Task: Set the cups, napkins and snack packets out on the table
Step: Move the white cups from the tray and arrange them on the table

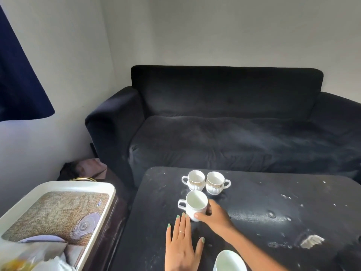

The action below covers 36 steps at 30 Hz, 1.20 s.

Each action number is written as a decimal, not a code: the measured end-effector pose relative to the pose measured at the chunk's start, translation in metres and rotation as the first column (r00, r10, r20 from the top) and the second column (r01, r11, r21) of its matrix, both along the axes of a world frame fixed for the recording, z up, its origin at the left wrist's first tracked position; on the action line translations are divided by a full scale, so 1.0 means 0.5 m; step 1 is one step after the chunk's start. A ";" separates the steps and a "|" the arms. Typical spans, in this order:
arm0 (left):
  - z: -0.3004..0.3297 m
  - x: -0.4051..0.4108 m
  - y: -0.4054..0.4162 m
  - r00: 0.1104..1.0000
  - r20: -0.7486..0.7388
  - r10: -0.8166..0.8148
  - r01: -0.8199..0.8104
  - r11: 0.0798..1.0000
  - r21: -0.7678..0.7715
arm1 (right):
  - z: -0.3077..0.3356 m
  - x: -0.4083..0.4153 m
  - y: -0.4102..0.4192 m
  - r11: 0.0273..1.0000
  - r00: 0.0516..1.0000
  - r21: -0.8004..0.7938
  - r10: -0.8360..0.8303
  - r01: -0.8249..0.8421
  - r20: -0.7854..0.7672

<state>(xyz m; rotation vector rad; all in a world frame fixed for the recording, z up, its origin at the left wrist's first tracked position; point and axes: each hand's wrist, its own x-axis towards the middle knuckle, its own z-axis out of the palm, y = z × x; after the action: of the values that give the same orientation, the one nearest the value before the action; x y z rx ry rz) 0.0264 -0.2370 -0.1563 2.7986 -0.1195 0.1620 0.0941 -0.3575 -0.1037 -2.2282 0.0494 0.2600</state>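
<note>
Two white cups with gold bands, the left cup (194,180) and the right cup (215,182), stand side by side at the far edge of the black table (273,202). In front of them a plain white cup (195,204) stands upright, and my right hand (214,215) is wrapped around its near right side. My left hand (181,245) hovers flat with fingers spread just in front of that cup, holding nothing. Another white cup (229,261) shows at the bottom edge, partly cut off. Snack packets (21,259) and something white lie on the tray's near end.
A white tray (101,218) with a woven-pattern picture sits on a dark stand to the left of the table. A dark blue sofa (224,124) stands behind the table. A dark bundle (82,169) lies on the floor in the corner. The table top is scuffed and chipped at right.
</note>
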 end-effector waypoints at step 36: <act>-0.012 -0.109 0.012 0.986 -0.165 0.018 -0.018 1.000 0.000 | -0.023 -0.184 -0.201 0.900 0.958 0.330 -0.256 0.286 -0.133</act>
<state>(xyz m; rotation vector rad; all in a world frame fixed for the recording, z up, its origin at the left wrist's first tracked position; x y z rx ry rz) -0.0283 -0.2311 -0.1622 2.7985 -0.0545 -0.0657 0.0023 -0.4579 -0.1153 -1.8308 0.3352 0.1937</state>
